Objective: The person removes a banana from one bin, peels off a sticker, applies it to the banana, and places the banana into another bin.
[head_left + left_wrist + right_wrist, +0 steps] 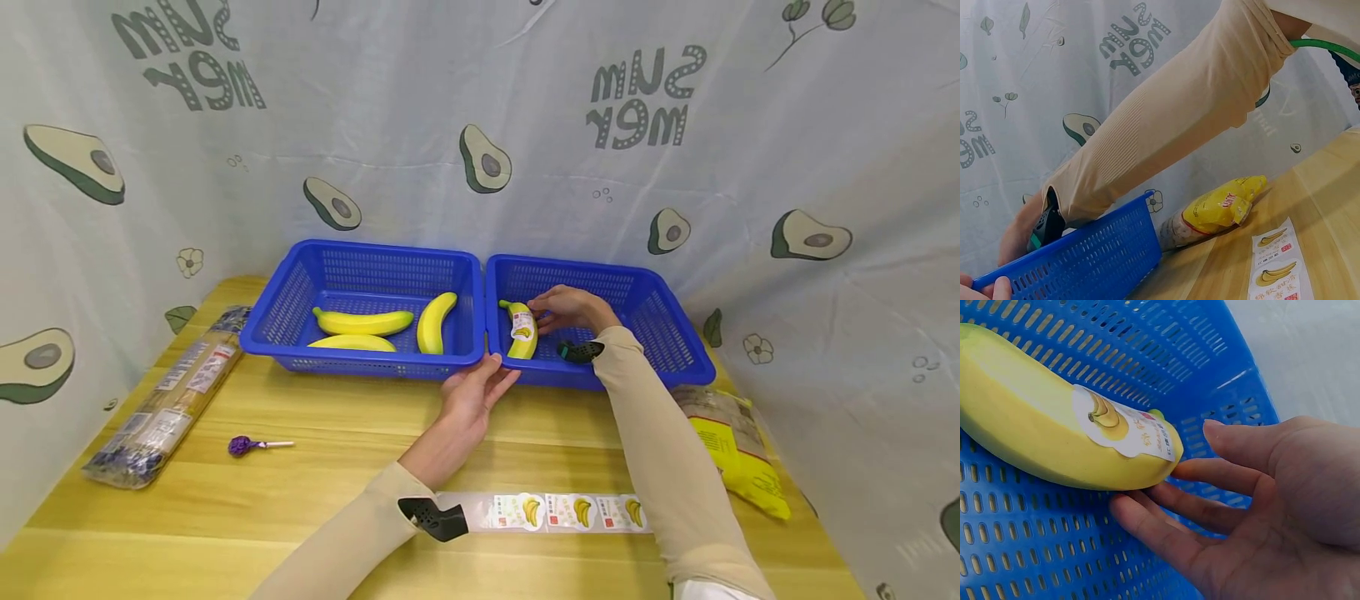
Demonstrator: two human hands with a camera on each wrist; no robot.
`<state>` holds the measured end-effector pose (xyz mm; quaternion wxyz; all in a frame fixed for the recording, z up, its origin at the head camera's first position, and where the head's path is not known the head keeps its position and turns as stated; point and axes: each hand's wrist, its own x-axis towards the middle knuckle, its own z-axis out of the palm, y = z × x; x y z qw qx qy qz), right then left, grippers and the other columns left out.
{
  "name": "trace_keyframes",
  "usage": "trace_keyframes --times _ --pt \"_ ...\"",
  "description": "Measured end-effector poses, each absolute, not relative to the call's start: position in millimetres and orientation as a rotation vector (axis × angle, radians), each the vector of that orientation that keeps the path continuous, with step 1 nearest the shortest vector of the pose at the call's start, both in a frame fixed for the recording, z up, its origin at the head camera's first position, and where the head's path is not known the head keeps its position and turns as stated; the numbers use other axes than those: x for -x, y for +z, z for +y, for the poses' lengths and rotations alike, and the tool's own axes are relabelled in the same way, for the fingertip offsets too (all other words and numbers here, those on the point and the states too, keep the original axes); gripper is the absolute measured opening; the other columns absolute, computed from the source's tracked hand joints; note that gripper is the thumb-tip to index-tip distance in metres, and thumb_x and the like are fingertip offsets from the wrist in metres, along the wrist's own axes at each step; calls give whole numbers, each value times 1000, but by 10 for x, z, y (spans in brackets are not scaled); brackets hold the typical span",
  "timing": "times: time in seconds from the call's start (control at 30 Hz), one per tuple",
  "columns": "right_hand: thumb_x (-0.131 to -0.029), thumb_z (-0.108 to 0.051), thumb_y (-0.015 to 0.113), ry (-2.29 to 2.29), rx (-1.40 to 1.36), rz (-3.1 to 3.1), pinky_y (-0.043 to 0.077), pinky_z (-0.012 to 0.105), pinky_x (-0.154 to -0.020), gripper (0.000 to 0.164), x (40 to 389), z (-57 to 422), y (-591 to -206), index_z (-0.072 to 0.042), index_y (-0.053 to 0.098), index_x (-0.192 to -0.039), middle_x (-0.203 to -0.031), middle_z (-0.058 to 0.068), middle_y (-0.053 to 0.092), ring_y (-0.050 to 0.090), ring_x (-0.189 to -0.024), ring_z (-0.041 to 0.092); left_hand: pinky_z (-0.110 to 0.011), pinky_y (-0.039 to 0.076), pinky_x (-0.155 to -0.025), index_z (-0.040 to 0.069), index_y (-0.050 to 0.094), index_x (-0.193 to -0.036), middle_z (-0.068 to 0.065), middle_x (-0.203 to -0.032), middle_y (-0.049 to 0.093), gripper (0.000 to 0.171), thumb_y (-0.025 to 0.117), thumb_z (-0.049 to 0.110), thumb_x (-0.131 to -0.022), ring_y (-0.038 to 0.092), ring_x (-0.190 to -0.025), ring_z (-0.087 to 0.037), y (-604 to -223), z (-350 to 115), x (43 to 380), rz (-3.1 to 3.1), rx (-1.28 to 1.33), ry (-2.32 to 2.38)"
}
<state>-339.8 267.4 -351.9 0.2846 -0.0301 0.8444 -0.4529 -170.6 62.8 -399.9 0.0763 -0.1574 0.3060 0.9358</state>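
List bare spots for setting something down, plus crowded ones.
Free: tabletop between the lollipop and left hand; right end of the right basket, past the right hand. Crowded: front of the left basket, with three bananas; left end of the right basket, with the stickered banana and right hand.

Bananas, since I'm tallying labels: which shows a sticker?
The lone banana in the right basket, beside the right hand; the three bananas in the left basket show none.

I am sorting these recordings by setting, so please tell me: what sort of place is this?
Perhaps a makeshift indoor workspace: a printed curtain hangs behind two blue baskets, and a strip of banana stickers lies in front of them.
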Motion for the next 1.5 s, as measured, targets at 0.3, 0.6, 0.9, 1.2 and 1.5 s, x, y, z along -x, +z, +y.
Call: trace_keyframes --times 0.3,0.6,0.9,1.2,1.5 --pt "-118 -18 44 -1223 80 2234 50 53 -118 47 3410 2624 -3526 14 46 -153 -151 33 50 54 -140 48 -44 63 -98 0 64 -97 -9 -92 68 11 68 -8 -102 72 -83 -18 -4017 600 1701 916 468 2817" --pt "-118 -24 47 -1205 80 2330 47 56 -120 57 3393 2666 -3455 12 36 -161 -162 33 42 46 -148 49 -39 65 -93 -2 67 -99 -9 -95 71 6 71 -6 -100 74 -85 -18 -4002 608 1674 938 454 2820" --pt "-116 -29 51 -1196 228 2455 32 58 -129 66 3276 2653 -3182 8 28 -165 -170 31 31 32 -158 47 -40 60 -106 -13 65 -119 -18 -111 74 19 67 -11 -100 74 -108 -28 -3974 436 1576 1086 410 2751" --pt "-114 -36 56 -1131 501 2583 31 63 -128 67 3029 2600 -2850 2 35 -165 -170 25 36 34 -157 45 -36 59 -106 -17 55 -136 -19 -115 76 37 64 -12 -101 75 -110 -26 -3916 181 1407 1163 325 2680" --pt "-109 -21 68 -1079 732 2644 33 62 -127 63 2927 2421 -2708 0 43 -162 -168 23 42 35 -158 40 -39 57 -110 -17 50 -139 -17 -115 76 37 59 -9 -104 75 -108 -25 -3904 -252 1255 1230 327 2697"
